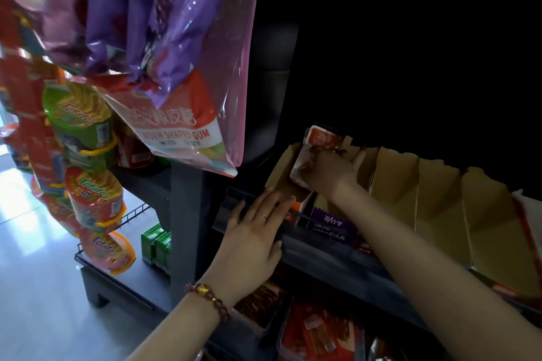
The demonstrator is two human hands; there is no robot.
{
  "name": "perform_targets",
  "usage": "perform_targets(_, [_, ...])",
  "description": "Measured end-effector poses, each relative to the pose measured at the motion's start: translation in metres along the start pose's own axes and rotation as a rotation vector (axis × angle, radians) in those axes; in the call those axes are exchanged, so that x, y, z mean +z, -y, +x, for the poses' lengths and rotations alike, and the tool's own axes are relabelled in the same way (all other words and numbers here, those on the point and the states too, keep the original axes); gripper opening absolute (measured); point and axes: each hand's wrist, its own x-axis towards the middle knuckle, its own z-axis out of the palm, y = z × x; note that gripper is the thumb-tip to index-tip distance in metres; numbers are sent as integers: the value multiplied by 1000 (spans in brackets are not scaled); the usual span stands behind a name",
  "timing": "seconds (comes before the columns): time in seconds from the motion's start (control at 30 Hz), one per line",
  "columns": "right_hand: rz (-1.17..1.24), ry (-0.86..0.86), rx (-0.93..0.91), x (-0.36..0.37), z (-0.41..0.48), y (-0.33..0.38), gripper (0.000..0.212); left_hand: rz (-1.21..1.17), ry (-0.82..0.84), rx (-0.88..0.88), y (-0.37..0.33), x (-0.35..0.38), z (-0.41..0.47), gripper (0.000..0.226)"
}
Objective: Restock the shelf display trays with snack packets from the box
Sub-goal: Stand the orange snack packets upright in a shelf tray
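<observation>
Several cardboard display trays (396,184) stand in a row on a dark shelf (322,246). My right hand (328,173) reaches into the leftmost tray (283,167) and grips a stack of small red-and-white snack packets (302,167). One more packet (322,138) sticks up behind it. My left hand (255,231), with a ring and a bead bracelet, lies with straight fingers on the shelf's front rail and touches the tray's front. The supply box is out of view.
Purple and pink snack bags (164,23) and a gum bag (179,132) hang close at upper left. Potato snack packs (88,132) hang further left. Green boxes (155,246) sit on a low rack. Red packets (316,334) fill the shelf below.
</observation>
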Motion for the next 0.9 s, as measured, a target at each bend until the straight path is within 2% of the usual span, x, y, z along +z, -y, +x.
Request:
perform_targets(0.1, [-138,17,12,-9,-7,3,39,12,-21,5,0,0,1,78])
perform_targets(0.33, [-228,47,-40,-5,0,-2,49,35,-33,11,0,1,0,81])
perform_targets(0.4, [-248,104,-61,-2,8,1,49,43,-35,10,0,2,1,81])
perform_targets(0.53, [-137,273,-68,5,18,6,47,45,-40,5,-1,1,1,79])
perform_targets(0.7, [-305,122,-8,-1,4,6,58,42,-34,14,0,0,1,77])
perform_targets(0.9, [-206,112,-19,-6,-1,6,59,57,-24,8,-1,0,1,79])
